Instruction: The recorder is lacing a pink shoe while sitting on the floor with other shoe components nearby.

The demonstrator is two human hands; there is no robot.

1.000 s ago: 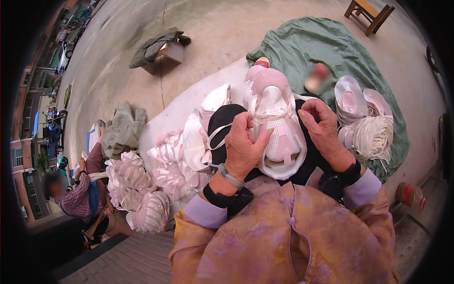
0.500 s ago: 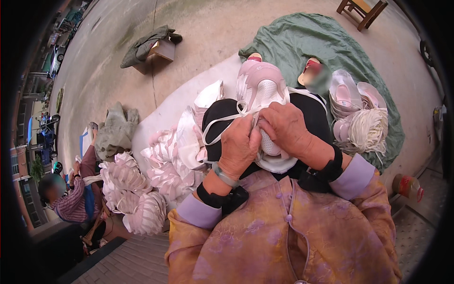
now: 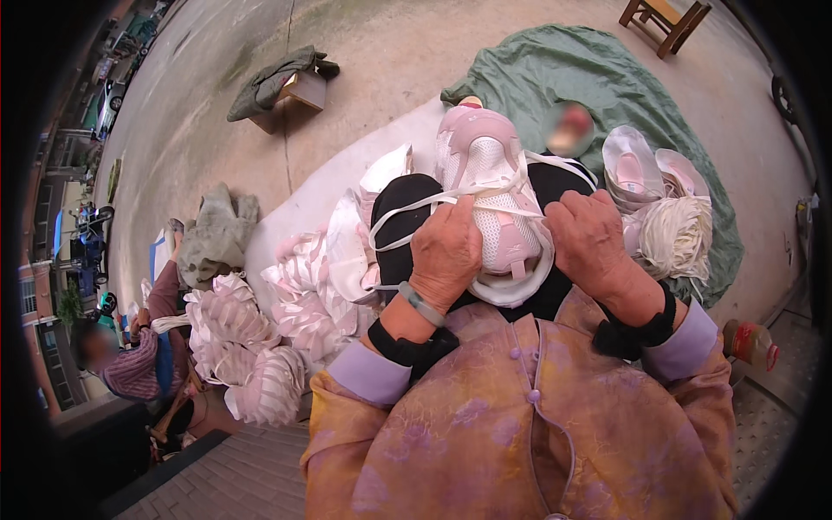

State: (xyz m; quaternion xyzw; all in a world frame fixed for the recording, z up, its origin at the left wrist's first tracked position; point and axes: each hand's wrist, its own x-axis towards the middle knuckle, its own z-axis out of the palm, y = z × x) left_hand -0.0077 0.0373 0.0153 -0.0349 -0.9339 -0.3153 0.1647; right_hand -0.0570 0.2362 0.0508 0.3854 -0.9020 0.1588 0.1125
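Shoe: a pale pink and white shoe with panels over airy mesh [image 3: 503,234] lies at the centre of the frame, toe toward the top and opening toward the wearer's front, between two black-clad knees [image 3: 406,199]; its sole is out of sight.
Lace: a flat white cloth lace [image 3: 513,211] crosses the tongue from hand to hand; one loop hangs over the knee at centre left, and another length lies over the knee at centre right.
Left hand: the left hand [image 3: 445,249] is at the shoe's left edge, fingers curled in and thumb side pinching the lace.
Right hand: the right hand [image 3: 591,236] is at the shoe's right edge, fingers folded into the palm around the lace, by the look of it; the fingertips are hidden, so the exact pinch cannot be told.
Handling: the shoe looks light, the mesh soft and likely to buckle under a hard pull, the panels somewhat firmer; the lace seems limp and not very slippery, and its flat weave could twist.
Hold: the lace is probably best pinched flat close to where it crosses the tongue; the shoe itself by its firmer sides or heel rim, rather than the mesh.
Right of frame: nested pink and white shoe pieces [image 3: 631,169] and a thick bundle of white laces [image 3: 683,238] rest on a crumpled green cloth [image 3: 537,69].
Left of frame: heaped pink and white shoe pieces [image 3: 269,381].
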